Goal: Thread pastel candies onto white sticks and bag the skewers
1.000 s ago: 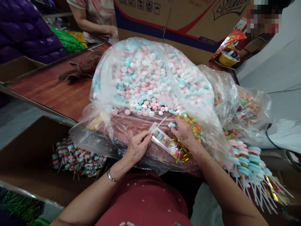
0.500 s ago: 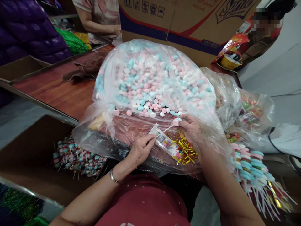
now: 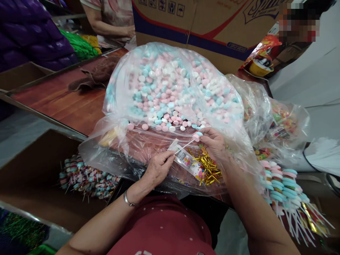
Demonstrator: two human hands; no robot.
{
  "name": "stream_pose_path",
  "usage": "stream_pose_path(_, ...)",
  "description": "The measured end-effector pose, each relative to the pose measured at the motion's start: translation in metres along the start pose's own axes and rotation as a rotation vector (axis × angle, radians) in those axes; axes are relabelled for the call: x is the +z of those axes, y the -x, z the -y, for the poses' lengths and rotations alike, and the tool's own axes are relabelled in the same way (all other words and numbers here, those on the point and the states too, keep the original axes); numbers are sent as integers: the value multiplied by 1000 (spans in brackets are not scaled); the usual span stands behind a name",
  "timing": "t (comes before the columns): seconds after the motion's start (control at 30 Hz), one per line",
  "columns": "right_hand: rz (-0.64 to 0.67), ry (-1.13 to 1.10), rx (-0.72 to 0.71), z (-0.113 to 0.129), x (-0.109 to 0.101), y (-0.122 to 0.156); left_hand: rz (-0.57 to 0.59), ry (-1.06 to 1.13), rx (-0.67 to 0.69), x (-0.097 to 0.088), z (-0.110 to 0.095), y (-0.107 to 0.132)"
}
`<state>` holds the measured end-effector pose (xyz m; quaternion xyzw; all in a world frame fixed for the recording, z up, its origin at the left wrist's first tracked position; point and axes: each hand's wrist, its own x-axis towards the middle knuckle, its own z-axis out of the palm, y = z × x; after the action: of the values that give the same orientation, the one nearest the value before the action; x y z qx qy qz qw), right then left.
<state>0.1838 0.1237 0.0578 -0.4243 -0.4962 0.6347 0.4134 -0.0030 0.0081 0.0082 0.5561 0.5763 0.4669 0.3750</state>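
Note:
My left hand (image 3: pixel 160 165) pinches the lower end of a thin white lollipop stick (image 3: pixel 184 146). At the stick's upper end, a pink candy and a blue one (image 3: pixel 197 136) sit together, and the fingers of my right hand (image 3: pixel 214 141) are closed on them. Just beyond is a large clear plastic bag (image 3: pixel 124 74) full of pink, blue and white candies (image 3: pixel 170 95), some loose at its mouth. Below my hands lie a printed clear packet (image 3: pixel 183 159) and a pile of gold twist ties (image 3: pixel 209 170).
Candy skewers (image 3: pixel 284 187) lie stacked at the right. An open carton (image 3: pixel 32 170) at the lower left holds many wrapped skewers (image 3: pixel 85 177). A big cardboard box (image 3: pixel 212 28) stands behind the bag. A brown cloth (image 3: pixel 92 76) lies on the table. Across it, a person's arm (image 3: pixel 106 26) shows.
The candies at the stick's tip have shifted slightly left and down along the stick, with my right fingers following. My left hand stays nearly where it was.

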Motion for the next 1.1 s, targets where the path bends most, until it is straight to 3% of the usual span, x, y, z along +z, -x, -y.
stream_pose_path(0.33,-16,163,-180,-15,5,7,-29,16,10,3,0,1)
stream_pose_path(0.73,16,275,-216,-34,14,12,-54,30,-33,5,5,4)
stream_pose_path(0.93,-14,609,-411,-41,15,16,-57,11,-18,3,8,6)
stream_pose_path(1.1,3,811,-482,-39,18,22,-67,2,-1,3,9,6)
